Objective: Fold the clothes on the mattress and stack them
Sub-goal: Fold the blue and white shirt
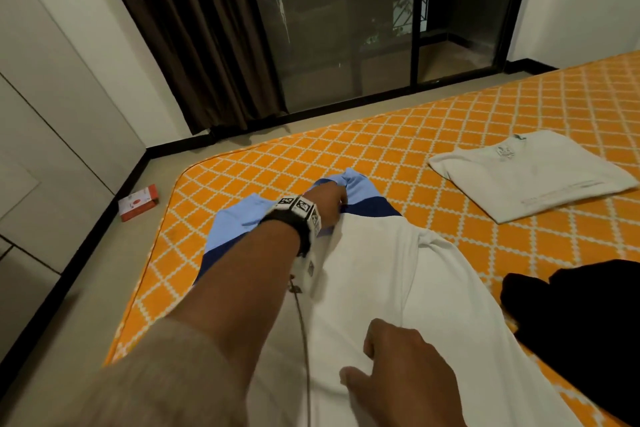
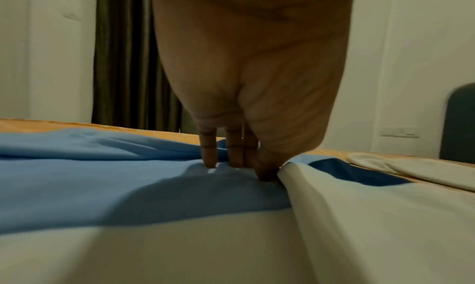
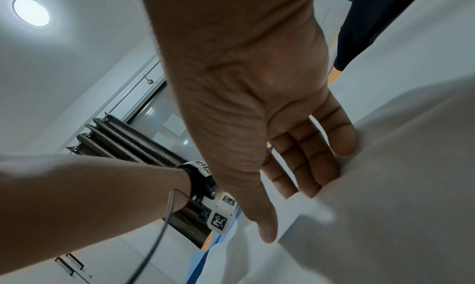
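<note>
Nearest, low in the head view: right hand (image 1: 405, 374), spread flat on the white body of the white-and-blue shirt (image 1: 398, 274), fingers (image 3: 323, 160) straight and pressing, gripping nothing. Farther up the same shirt: left hand (image 1: 327, 199), reaching to the light-blue top end, fingertips (image 2: 209, 154) straight and planted on the blue cloth, thumb down against the edge of a white fold. No pinch plainly seen there, so read as pressing, not clutching.

Shirt itself: lying lengthwise on the orange-patterned mattress (image 1: 398, 149) near its left edge, blue part away from the person, 1 white flap already drawn over the middle, wrinkled and not yet squared.

Progress, as a judgement: about a third done, going by what shows.
- Done: 1 folded white shirt (image 1: 530, 177), flat and neat, well apart to the right.
- In hand: the white-and-blue shirt, probably in its first fold or being smoothed for it.
- Left: 1 dark garment (image 1: 581, 322), bunched and unfolded at the right edge of view, just beside the shirt being worked. Impossible to tell whether 1 piece or more.
- No stack begun: nothing on top of the folded shirt.

Containers: none on the mattress. On the floor to the left, a small red-and-white box (image 1: 138, 203), closed, contents not visible.
</note>
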The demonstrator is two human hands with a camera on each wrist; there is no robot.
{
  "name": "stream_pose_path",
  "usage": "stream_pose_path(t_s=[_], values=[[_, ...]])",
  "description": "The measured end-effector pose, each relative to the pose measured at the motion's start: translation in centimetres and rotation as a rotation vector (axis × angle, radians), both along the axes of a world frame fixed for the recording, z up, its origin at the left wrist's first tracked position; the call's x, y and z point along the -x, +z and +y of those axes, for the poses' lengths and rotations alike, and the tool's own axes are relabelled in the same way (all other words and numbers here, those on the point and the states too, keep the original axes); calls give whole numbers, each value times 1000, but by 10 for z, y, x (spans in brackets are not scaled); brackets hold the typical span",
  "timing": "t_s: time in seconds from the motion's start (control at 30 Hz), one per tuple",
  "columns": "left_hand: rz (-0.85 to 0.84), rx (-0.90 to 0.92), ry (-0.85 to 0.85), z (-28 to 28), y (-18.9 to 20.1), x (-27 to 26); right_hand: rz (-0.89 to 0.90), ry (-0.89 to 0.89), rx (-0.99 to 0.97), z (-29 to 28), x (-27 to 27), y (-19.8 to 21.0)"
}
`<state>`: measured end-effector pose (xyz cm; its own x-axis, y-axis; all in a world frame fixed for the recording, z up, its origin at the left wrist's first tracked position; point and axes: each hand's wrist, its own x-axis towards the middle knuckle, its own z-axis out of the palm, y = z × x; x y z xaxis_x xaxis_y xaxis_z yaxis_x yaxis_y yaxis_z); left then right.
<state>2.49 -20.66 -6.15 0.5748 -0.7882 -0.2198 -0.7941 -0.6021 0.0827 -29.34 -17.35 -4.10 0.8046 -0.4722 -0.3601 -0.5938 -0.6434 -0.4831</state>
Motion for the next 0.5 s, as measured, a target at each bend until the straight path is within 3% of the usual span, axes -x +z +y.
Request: stream_pose_path(t_s=[0.13, 0.3, 0.4, 0.5], values=[[-81, -81, 47, -21, -7, -32, -4, -29, -70, -11, -1, -2], [-11, -115, 171, -18, 10, -41, -1, -5, -108, -14, 1, 4], [-224, 3, 85, -15, 8, -30, 2, 15, -116, -13, 4, 12], [-297, 162, -59, -19, -5, -12, 4, 20, -139, -13, 10, 18]])
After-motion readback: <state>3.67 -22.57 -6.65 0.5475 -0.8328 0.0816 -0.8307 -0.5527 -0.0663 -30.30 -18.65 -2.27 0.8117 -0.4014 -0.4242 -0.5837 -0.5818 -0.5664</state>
